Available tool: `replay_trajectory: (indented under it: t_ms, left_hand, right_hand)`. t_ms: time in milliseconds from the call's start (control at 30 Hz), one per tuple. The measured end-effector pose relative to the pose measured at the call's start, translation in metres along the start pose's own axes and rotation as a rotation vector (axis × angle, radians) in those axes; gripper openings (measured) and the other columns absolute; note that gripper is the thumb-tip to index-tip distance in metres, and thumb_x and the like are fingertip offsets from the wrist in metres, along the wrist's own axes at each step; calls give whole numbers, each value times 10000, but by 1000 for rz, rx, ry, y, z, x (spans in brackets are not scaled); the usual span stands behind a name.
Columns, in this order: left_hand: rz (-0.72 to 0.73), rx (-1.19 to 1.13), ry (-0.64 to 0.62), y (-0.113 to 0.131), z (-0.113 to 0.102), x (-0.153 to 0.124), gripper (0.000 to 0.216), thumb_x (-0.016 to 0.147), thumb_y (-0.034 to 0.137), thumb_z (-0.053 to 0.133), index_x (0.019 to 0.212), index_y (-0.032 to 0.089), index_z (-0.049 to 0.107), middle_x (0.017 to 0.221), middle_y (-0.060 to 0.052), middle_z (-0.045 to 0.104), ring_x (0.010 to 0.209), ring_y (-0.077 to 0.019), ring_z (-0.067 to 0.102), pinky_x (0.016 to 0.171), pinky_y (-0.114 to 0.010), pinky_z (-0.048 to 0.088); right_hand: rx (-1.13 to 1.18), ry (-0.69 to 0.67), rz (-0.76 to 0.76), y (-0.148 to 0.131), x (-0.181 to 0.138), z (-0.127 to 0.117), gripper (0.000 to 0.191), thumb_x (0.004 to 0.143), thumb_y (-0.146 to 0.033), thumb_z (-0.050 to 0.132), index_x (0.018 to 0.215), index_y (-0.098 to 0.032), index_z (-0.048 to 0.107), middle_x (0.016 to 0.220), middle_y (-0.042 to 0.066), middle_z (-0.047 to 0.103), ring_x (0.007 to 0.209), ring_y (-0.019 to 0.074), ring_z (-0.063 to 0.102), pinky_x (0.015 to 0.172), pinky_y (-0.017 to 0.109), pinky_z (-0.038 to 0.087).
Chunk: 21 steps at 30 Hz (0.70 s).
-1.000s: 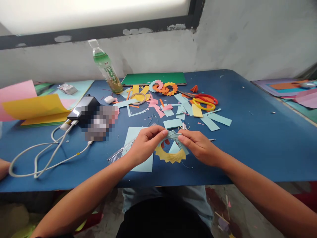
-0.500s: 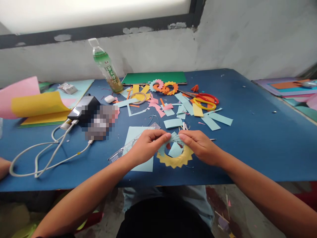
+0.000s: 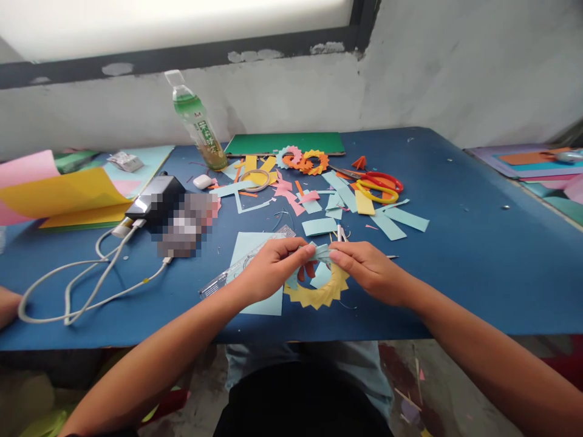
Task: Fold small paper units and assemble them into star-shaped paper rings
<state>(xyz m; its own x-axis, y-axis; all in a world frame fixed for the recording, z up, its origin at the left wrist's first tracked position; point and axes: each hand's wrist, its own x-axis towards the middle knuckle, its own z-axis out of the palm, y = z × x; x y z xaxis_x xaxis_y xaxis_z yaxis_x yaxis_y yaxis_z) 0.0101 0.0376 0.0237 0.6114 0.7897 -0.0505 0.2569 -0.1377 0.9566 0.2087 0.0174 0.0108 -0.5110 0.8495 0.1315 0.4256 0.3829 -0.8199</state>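
A folded paper ring (image 3: 317,296), yellow along its lower part and light blue on top, is held up above the table by both hands. My left hand (image 3: 277,267) pinches the blue section at the upper left between thumb and fingers. On the upper right, my right hand (image 3: 364,265) is closed on the ring's blue end. The fingers cover part of the blue folds. Beneath my left hand lie a light blue sheet (image 3: 264,303) and a clear ruler (image 3: 216,285). Just beyond the ring rests a blue paper strip (image 3: 319,227).
Red-and-yellow scissors (image 3: 380,186), finished paper rings (image 3: 314,162), a tape roll (image 3: 255,179) and scattered strips lie farther back. A bottle (image 3: 200,130) stands behind. At left are a black adapter (image 3: 155,197), white cables (image 3: 91,309) and another person's hand (image 3: 8,308).
The ring has shifted slightly left and turned a little in my hands, and its blue top shows differently. At far left, the pink and yellow sheets have moved.
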Motion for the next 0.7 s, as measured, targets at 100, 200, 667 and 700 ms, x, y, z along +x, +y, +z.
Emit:
replay_trajectory:
  t_ms: [100, 200, 667, 700]
  left_hand:
    - [-20, 71, -8, 2, 2, 0, 394, 903, 385, 439, 639, 145, 608, 634, -6, 610, 606, -103, 529, 606, -215, 406]
    - [18, 37, 130, 2, 5, 2, 403, 903, 388, 431, 621, 147, 588, 611, -2, 593, 574, -100, 512, 597, -220, 404]
    - [-22, -112, 155, -2, 8, 3, 421, 889, 485, 414, 702, 148, 584, 685, -18, 623, 612, -115, 551, 589, -220, 433]
    - [-31, -142, 182, -3, 8, 3, 423, 883, 506, 414, 736, 151, 591, 720, -22, 632, 611, -116, 549, 571, -220, 433]
  right_hand:
    - [17, 36, 19, 0, 1, 0, 357, 937, -364, 314, 629, -194, 374, 591, -39, 355, 552, 104, 350, 528, 242, 295]
    - [23, 116, 20, -1, 3, 1, 348, 936, -369, 333, 635, -196, 360, 596, -43, 346, 556, 101, 335, 531, 240, 287]
    - [205, 111, 113, 1, 4, 1, 276, 903, -425, 417, 786, -184, 482, 672, -26, 458, 597, 105, 421, 550, 236, 347]
    - [275, 103, 123, 1, 4, 1, 262, 895, -429, 435, 844, -181, 502, 711, -14, 490, 621, 110, 450, 564, 237, 370]
